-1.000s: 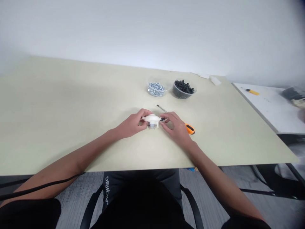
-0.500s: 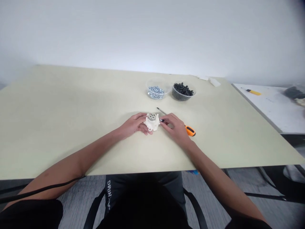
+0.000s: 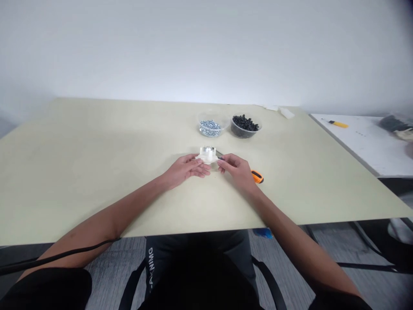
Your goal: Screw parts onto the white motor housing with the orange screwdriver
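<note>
A white plastic housing with a round metal motor-like part on top is held just above the table. My left hand grips its left side, thumb on the near edge and fingers underneath. On the other side, my right hand pinches a small black piece against the housing's right edge; the fingertips hide most of it. Beyond and under the right hand lies a screwdriver, its orange and black handle showing at right and part of its shaft at left.
Behind the hands stand a clear bowl of silvery screws and a clear bowl of small black parts. White scraps lie at the table's back edge. A yellow-handled tool rests on the white side table at right.
The housing has tipped, so its top now shows nearly edge-on. Left-hand fingers have spread further beneath it. The right hand stays at its right edge with the black piece. The view shifted slightly.
</note>
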Available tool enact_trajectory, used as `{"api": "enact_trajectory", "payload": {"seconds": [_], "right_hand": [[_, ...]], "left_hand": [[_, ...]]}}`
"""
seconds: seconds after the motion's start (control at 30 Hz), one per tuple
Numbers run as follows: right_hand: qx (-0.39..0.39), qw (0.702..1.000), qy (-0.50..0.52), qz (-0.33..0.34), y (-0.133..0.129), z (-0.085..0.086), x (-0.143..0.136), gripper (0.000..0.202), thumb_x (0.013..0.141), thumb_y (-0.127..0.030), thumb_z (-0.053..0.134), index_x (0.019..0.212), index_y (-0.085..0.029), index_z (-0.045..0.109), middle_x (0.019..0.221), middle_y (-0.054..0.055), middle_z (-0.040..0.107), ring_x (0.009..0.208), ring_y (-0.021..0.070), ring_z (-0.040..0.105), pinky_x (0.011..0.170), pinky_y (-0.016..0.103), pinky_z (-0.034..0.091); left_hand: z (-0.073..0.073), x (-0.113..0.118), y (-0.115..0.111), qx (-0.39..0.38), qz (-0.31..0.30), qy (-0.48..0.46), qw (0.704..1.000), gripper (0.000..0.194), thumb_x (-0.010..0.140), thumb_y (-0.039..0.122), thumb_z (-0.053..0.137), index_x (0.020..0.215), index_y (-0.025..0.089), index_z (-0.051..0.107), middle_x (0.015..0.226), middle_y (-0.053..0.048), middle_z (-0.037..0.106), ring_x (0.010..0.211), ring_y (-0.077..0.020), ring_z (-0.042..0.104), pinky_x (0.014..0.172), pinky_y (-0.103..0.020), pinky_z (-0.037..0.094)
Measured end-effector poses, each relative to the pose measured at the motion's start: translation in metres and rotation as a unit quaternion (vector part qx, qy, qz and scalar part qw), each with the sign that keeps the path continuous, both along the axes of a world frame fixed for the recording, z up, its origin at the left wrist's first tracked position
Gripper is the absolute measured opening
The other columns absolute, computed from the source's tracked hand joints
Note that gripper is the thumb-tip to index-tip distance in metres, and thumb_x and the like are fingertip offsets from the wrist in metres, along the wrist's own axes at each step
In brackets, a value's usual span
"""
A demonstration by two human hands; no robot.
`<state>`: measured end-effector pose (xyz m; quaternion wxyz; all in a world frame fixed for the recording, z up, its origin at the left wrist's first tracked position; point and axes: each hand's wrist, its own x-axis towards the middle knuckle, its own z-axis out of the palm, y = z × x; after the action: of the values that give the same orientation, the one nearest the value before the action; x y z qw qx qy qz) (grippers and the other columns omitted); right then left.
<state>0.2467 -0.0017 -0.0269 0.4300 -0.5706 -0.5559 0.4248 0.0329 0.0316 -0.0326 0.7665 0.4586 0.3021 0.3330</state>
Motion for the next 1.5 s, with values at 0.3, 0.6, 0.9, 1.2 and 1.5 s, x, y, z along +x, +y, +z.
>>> {"api": "enact_trajectory", "payload": {"seconds": [0.3,0.6,0.9,1.2,1.5], "right_hand": [[0.003,0.999,0.034,-0.012,-0.002,0.002,-0.001,0.034,0.075,-0.045,0.070,0.090,-0.015,0.063,0.068,0.001,0.062,0.063,0.0109,0.055,0.068,0.026,0.042],[-0.025,0.981,0.191,0.004,0.004,-0.006,0.003,0.033,0.071,-0.037,0.077,0.093,-0.015,0.066,0.075,0.002,0.062,0.069,0.0118,0.057,0.070,0.028,0.045],[-0.039,0.969,0.243,0.001,0.005,-0.006,0.002,0.029,0.067,-0.032,0.080,0.088,-0.015,0.068,0.076,0.002,0.062,0.067,0.0111,0.057,0.067,0.028,0.045],[-0.044,0.960,0.276,0.016,0.004,-0.005,0.003,0.025,0.072,-0.032,0.077,0.089,-0.015,0.069,0.083,0.005,0.064,0.070,0.0120,0.060,0.068,0.027,0.047],[-0.060,0.959,0.277,0.017,0.002,-0.005,0.003,0.027,0.072,-0.037,0.075,0.086,-0.014,0.067,0.085,0.006,0.063,0.071,0.0112,0.058,0.067,0.027,0.048]], "left_hand": [[-0.002,0.003,-0.003,0.023,0.020,-0.008,1.000,0.040,0.082,0.028,0.072,0.105,0.015,0.042,0.096,-0.014,0.072,0.085,-0.0231,0.072,0.083,-0.042,0.053],[0.002,0.006,-0.006,0.021,0.027,0.012,0.999,0.040,0.083,0.032,0.070,0.103,0.015,0.041,0.096,-0.013,0.072,0.085,-0.0220,0.072,0.085,-0.042,0.052],[-0.005,0.005,-0.003,0.043,0.020,0.016,0.999,0.042,0.082,0.037,0.071,0.103,0.016,0.041,0.099,-0.014,0.072,0.087,-0.0229,0.072,0.085,-0.045,0.052],[-0.012,0.006,-0.003,0.131,0.036,0.066,0.989,0.034,0.089,0.040,0.060,0.104,0.017,0.040,0.098,-0.012,0.072,0.086,-0.0212,0.072,0.083,-0.041,0.053],[-0.013,0.003,-0.010,0.265,0.049,0.176,0.947,0.024,0.094,0.040,0.050,0.105,0.021,0.042,0.101,-0.009,0.070,0.096,-0.0203,0.069,0.086,-0.039,0.050]]}}
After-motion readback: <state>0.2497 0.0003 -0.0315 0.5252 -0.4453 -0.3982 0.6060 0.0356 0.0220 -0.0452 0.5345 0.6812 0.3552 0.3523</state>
